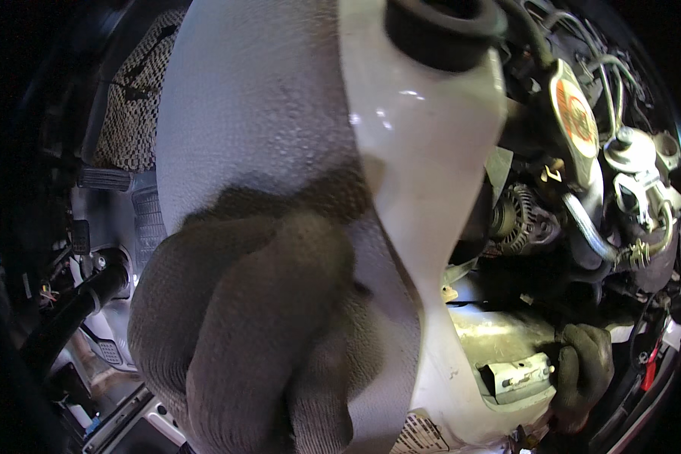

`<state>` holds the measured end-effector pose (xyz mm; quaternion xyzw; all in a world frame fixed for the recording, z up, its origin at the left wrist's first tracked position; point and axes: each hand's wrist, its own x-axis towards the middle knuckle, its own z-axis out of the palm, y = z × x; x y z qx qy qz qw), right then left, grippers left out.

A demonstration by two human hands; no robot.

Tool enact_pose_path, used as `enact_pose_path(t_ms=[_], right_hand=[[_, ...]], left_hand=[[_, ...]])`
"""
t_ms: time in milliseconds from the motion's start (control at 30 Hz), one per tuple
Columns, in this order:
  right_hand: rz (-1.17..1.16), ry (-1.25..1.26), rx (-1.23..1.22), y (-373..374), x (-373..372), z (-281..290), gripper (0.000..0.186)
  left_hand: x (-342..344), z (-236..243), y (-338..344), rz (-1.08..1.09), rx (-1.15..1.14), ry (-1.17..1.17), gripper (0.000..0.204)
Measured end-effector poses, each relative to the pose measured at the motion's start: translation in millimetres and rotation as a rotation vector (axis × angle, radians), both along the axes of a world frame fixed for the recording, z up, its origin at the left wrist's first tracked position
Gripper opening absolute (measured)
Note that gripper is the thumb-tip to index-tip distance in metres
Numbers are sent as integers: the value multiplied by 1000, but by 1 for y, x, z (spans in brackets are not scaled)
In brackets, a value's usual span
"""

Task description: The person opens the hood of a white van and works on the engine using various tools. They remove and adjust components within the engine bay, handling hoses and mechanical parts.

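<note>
My left hand [257, 325], in a dark knit glove, looms large and close on the left of centre. Its fingers are curled against a grey textured panel [257, 98], and what they may hold is hidden. My right hand [583, 374], also in a dark glove, is down in the engine bay at the lower right. Its fingers are bent beside a pale metal bracket [518, 378] with a slotted face; whatever lies inside them cannot be made out. Smooth white painted metal [431, 144] runs between the two hands.
On the right sit a round alternator [523, 219], a cap with an orange-red label [575, 113], a silver hose [589, 231] and a round metal fitting [629, 151]. A black rubber ring [446, 34] tops the white metal. Pedals [102, 178] and a beaded cover [132, 113] show left.
</note>
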<state>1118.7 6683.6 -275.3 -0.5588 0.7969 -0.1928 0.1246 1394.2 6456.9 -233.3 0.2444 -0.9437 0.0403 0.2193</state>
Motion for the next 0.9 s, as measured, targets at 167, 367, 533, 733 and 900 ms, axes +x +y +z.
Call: enact_pose_path(t_ms=[167, 367, 533, 733, 900], right_hand=[[-8, -23, -10, 1, 2, 0, 25], [-16, -10, 43, -10, 5, 6, 26], [38, 0, 12, -8, 0, 7, 28], [137, 68, -89, -10, -8, 1, 26], [174, 107, -128, 0, -11, -5, 20]], left_hand=[[12, -6, -8, 25, 1, -28, 33], [13, -11, -12, 24, 13, -69, 30], [11, -12, -8, 4, 4, -117, 28], [8, -22, -7, 57, 12, -74, 34], [6, -18, 5, 231, 47, -147, 46]])
